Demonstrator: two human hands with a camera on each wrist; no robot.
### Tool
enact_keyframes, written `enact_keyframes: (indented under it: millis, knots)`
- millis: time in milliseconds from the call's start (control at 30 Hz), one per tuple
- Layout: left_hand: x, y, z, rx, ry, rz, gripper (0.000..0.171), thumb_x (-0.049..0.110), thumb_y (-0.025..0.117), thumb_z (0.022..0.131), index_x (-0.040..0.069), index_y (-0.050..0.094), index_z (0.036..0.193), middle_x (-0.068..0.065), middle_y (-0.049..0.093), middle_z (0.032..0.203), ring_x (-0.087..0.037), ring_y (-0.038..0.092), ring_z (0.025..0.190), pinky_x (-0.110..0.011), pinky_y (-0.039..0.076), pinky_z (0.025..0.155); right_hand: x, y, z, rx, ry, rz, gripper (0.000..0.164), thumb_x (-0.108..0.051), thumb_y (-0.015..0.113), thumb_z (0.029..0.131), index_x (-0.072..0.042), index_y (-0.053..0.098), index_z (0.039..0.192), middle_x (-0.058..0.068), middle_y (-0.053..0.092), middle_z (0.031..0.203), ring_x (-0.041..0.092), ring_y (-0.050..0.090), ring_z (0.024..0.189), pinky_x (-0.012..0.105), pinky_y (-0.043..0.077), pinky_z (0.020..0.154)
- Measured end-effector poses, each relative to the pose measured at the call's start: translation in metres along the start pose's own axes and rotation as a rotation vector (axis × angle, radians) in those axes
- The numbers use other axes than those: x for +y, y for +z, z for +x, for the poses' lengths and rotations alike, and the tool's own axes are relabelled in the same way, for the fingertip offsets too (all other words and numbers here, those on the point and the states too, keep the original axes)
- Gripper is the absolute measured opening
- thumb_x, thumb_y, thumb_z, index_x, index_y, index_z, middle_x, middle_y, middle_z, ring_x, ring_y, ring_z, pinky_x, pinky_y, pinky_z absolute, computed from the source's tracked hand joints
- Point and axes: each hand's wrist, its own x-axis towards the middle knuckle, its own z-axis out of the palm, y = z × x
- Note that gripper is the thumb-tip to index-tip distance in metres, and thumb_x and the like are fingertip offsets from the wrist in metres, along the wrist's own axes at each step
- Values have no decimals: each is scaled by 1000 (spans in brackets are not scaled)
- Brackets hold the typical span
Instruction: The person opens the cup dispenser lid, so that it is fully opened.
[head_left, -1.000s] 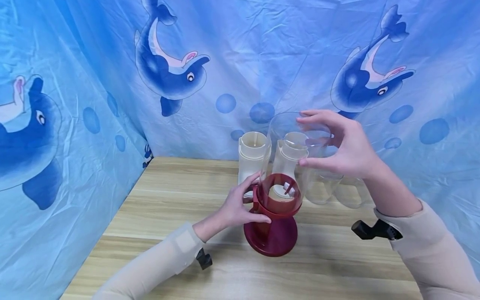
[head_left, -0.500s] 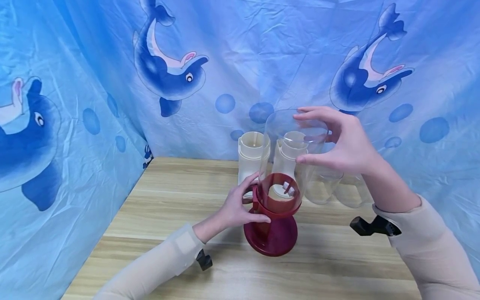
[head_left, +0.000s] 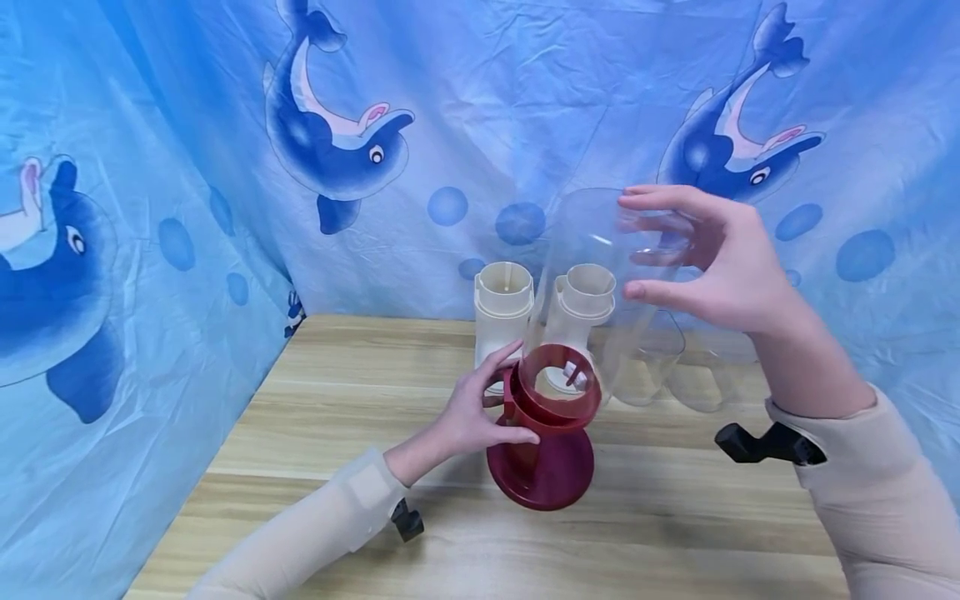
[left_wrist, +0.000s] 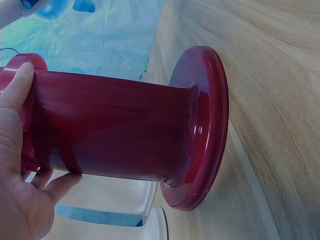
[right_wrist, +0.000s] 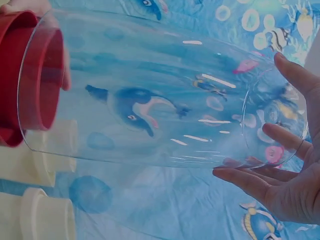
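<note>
In the head view my left hand (head_left: 474,412) grips the upper part of a dark red stand (head_left: 542,479), thumb in front. The left wrist view shows its straight column (left_wrist: 110,125) and round flared foot, which rests on the table. My right hand (head_left: 716,258) holds a clear cylinder (head_left: 573,229) by its upper end, thumb and fingers spread round the wall. The cylinder leans to the right. Its lower rim overlaps the red collar (right_wrist: 42,80) in the right wrist view; whether they touch, I cannot tell.
Two cream stands of similar shape, a left one (head_left: 504,308) and a right one (head_left: 585,300), are upright behind the red one. More clear cylinders (head_left: 701,383) stand to their right on the wooden table (head_left: 360,358). A blue dolphin-print curtain (head_left: 480,100) hangs behind.
The right hand has moved up and to the right with the clear cylinder, which now tilts more and sits higher against the red collar. The left hand and red stand have stayed almost still.
</note>
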Motion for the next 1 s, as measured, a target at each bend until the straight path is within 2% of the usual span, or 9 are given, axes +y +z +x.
enact_keyframes:
  millis: [233, 300, 367, 533, 667, 767, 867, 1000]
  knots:
    - [2, -2, 2, -10, 17, 21, 110, 14, 101, 70, 27, 40, 161, -4, 59, 154, -26, 63, 136, -32, 66, 90, -6, -30, -6, 31, -157, 46, 69, 26, 83, 70, 19, 60, 135, 16, 68, 144, 19, 74, 124, 25, 63, 90]
    - [4, -4, 2, -5, 33, 53, 106, 19, 100, 71, 25, 42, 160, -4, 60, 153, -25, 62, 136, -33, 65, 91, -9, -37, -10, 54, -156, 30, 68, 25, 83, 71, 19, 60, 135, 17, 67, 144, 18, 74, 123, 24, 63, 90]
    - [8, -6, 4, 8, 44, 84, 104, 22, 99, 71, 24, 43, 159, -2, 60, 153, -24, 62, 137, -34, 65, 93, -12, -44, -15, 80, -137, 4, 67, 25, 82, 71, 20, 60, 135, 19, 66, 144, 17, 74, 121, 22, 62, 90]
    - [24, -8, 11, 65, 76, 154, 102, 26, 101, 67, 20, 50, 156, -3, 62, 149, -23, 62, 134, -35, 64, 96, -14, -56, -27, 121, -83, -175, 71, 31, 77, 69, 16, 61, 137, 16, 65, 144, 10, 74, 120, 17, 59, 89]
    - [37, -4, 13, 87, 89, 281, 101, 39, 103, 64, 21, 57, 152, 1, 66, 139, -17, 63, 125, -27, 64, 90, -13, -66, -37, 161, -44, -385, 77, 32, 78, 67, 9, 64, 139, 5, 67, 145, 2, 72, 119, 12, 56, 88]
    - [42, -2, 13, 83, 75, 345, 97, 44, 102, 65, 23, 60, 150, 5, 68, 135, -11, 63, 121, -27, 64, 88, -12, -73, -43, 206, -13, -522, 79, 30, 80, 67, 4, 65, 140, -1, 67, 144, -4, 71, 117, 9, 55, 87]
    - [41, -5, 15, 66, 58, 355, 94, 42, 102, 67, 23, 61, 150, 6, 70, 133, -11, 63, 122, -31, 63, 92, -11, -80, -50, 250, 48, -547, 78, 27, 81, 70, -1, 66, 142, -7, 66, 144, -11, 69, 112, 5, 53, 85]
    - [38, -14, 18, 1, 41, 318, 92, 37, 102, 68, 23, 61, 150, 4, 70, 136, -14, 65, 126, -33, 61, 99, -8, -90, -57, 295, 148, -536, 77, 18, 82, 78, -10, 64, 147, -11, 63, 148, -19, 66, 107, 1, 50, 82]
